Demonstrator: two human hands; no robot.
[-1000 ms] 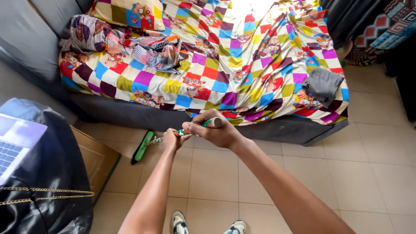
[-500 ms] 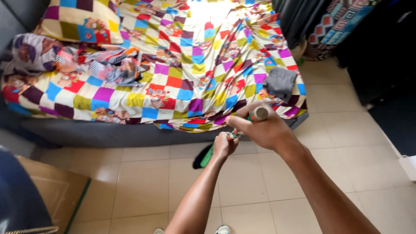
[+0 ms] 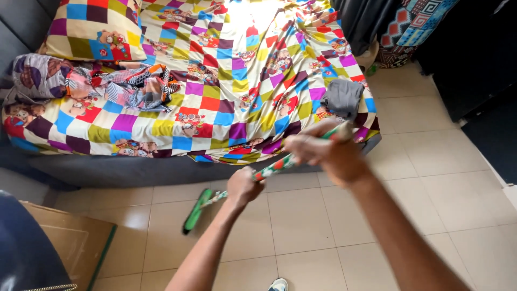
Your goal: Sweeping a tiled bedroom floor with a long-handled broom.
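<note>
The long-handled broom with the green brush head (image 3: 195, 211) and a red, green and white patterned stick is the one tool in your hands; its head sits on the floor at about 8 o'clock from your hands, close to the bed's edge, and the stick rises slantwise toward 2 o'clock. Your left hand (image 3: 243, 186) is wrapped tight around the middle of the stick, fingers fully closed. Your right hand (image 3: 323, 151) is clenched around the top end, blurred, but shut on the stick too.

You have two hands and one broom. Beneath them lies the floor of large, smooth, cream square tiles (image 3: 301, 221) with thin grout lines. At 12 o'clock is one low bed with a dark grey base (image 3: 134, 170), covered by a soft, rumpled checked sheet in many bright colours (image 3: 226, 91). On it you can count one square pillow in the same checked cloth (image 3: 94, 29) at 10 o'clock, one crumpled heap of patterned cloth (image 3: 126, 86) beside it, and one small folded grey cloth (image 3: 342, 97) near the bed's corner at 1 o'clock. One flat brown cardboard box (image 3: 72, 242) lies at 8 o'clock, low left.
</note>
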